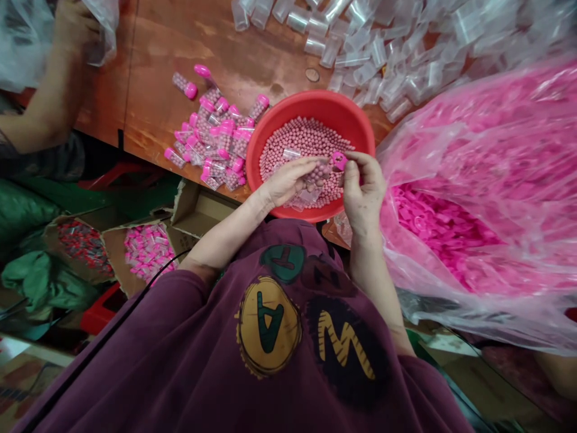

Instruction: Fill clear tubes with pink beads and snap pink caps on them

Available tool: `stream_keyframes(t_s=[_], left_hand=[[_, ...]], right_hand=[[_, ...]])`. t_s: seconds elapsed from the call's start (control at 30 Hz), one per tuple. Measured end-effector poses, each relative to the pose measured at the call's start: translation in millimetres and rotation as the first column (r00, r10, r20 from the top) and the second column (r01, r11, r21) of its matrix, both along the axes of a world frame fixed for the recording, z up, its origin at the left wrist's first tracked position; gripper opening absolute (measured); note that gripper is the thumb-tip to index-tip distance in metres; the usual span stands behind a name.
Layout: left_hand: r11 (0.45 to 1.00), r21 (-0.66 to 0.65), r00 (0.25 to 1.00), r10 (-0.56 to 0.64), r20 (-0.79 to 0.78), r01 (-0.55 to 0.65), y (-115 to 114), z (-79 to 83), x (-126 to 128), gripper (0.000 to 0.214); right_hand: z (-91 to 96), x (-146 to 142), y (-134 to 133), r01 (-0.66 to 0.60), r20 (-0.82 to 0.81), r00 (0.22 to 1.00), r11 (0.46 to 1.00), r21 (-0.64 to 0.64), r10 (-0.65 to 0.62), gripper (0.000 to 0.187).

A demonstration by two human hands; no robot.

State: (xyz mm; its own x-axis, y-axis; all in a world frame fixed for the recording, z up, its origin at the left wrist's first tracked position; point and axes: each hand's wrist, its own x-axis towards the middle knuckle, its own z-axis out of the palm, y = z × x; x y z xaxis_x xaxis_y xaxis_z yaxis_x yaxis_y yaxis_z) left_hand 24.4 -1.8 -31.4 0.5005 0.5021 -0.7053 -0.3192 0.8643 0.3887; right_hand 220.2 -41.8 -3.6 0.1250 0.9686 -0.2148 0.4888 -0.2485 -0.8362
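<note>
The left hand [286, 183] hangs over a red basin [311, 102], its fingers [311, 165] curled around a clear tube [319, 172] filled with pink beads. The right hand [365, 189] pinches a pink cap [339, 160] between thumb and fingers, right at the end of that tube; whether the two touch is hard to tell. The tube and cap are held above the basin, which is full of loose pink beads [302, 139], with an empty tube [291, 154] lying on them. On the worktop [180, 54] just left of the basin lies a heap of capped tubes [214, 141], and empty tubes [347, 54] are scattered beyond it. To the right, a large plastic bag [473, 144] holds a mass of pink caps [433, 234]. Lower left sits an open cardboard box [144, 252] of pink-capped tubes, with a second one of red-capped tubes [83, 248] beside it, and at the top left a co-worker's hand [76, 27] grips a clear bag [101, 30] — apart from all this.
</note>
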Motion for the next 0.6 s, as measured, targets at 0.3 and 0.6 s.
stream_keyframes(t_s=[0.3, 0.6], left_hand=[[0.999, -0.022, 1.000, 0.025, 0.014, -0.025, -5.4, -9.6, 5.7, 0.033], [0.998, -0.040, 0.999, 0.053, -0.007, -0.054, -6.5, -5.9, 14.3, 0.029]], right_hand=[[6.2, 8.4, 8.9, -0.107, 0.115, 0.988, 0.992, 0.067, 0.099, 0.039], [7.0, 2.5, 7.2, -0.011, 0.067, 0.998, 0.999, 0.036, 0.009, 0.040]])
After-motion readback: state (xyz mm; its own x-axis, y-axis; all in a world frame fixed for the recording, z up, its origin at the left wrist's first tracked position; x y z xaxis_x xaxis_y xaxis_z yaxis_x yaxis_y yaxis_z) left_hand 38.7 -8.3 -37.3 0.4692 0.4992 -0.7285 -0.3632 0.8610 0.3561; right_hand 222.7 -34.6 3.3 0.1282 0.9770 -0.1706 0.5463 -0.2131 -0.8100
